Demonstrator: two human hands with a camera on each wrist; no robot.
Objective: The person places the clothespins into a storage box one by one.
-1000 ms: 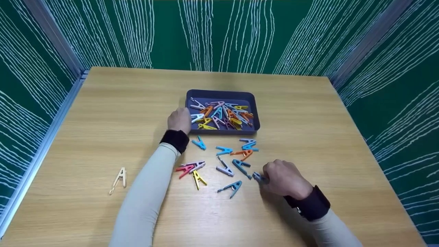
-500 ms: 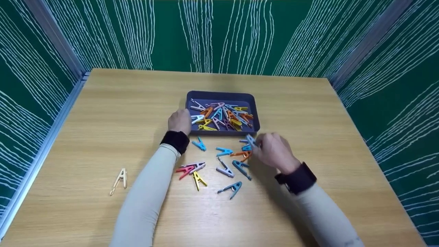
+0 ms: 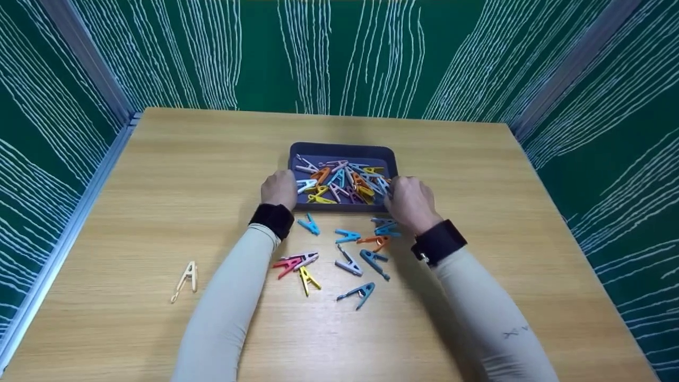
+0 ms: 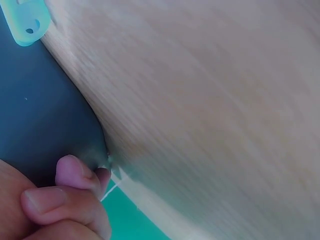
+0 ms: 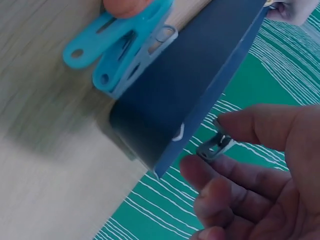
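A dark blue-grey tray (image 3: 345,207) holds a pile of clothespins (image 3: 339,178) in several colours. My left hand (image 3: 279,190) grips its left side; in the left wrist view the curled fingertips (image 4: 75,172) are against the dark tray wall (image 4: 45,110). At the tray's right front corner is my right hand (image 3: 412,202). Its thumb and fingers pinch a grey-blue clothespin (image 5: 214,146) in the right wrist view, right by the tray's rim. In the head view that hand overlaps the corner, with a light blue clothespin (image 3: 382,184) at its fingertips.
Loose clothespins lie in front of the tray: blue (image 3: 347,235), orange (image 3: 376,241), lilac (image 3: 349,265), red (image 3: 287,264), yellow (image 3: 307,279) and teal (image 3: 360,293) among them. A cream clothespin (image 3: 186,280) lies alone at the left. Green walls surround the wooden table (image 3: 451,154).
My right hand has carried the grey-blue clothespin from the table, right of the loose ones, forward and leftward to the tray's right front corner. The left hand has stayed at the tray's left side.
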